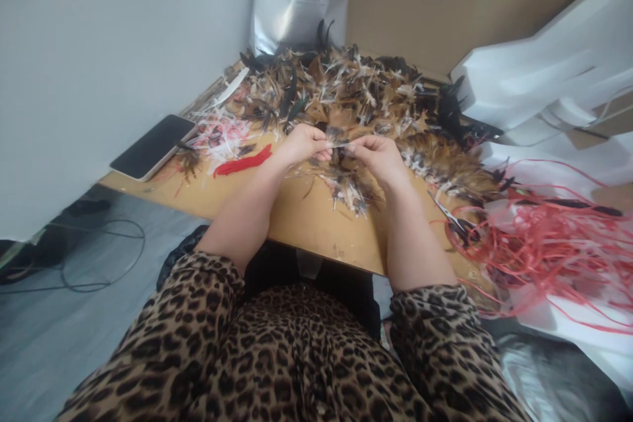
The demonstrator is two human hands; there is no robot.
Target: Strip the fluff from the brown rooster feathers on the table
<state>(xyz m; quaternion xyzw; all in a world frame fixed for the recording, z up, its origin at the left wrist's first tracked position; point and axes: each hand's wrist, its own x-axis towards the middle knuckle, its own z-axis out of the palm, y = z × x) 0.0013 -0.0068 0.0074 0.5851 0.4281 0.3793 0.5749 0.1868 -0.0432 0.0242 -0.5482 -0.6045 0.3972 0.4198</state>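
Note:
My left hand (310, 145) and my right hand (378, 155) face each other over the middle of the table (316, 224). Both are closed in a pinch on a brown feather (341, 134), whose thin pale quill end stretches between the fingertips. Just below them lies a small bunch of brown and white feathers (353, 194). A large heap of brown, black and white feathers (341, 82) spreads behind my hands. To the left of my left hand is a red bundle of thin strips (243, 161).
A phone (153, 145) lies at the table's left edge, near pink and white scraps (222, 135). Scissors (457, 224) rest right of my right forearm, beside tangled red strings (554, 244). A silver bag (301, 0) stands behind the heap; white foam pieces (539, 79) are at right.

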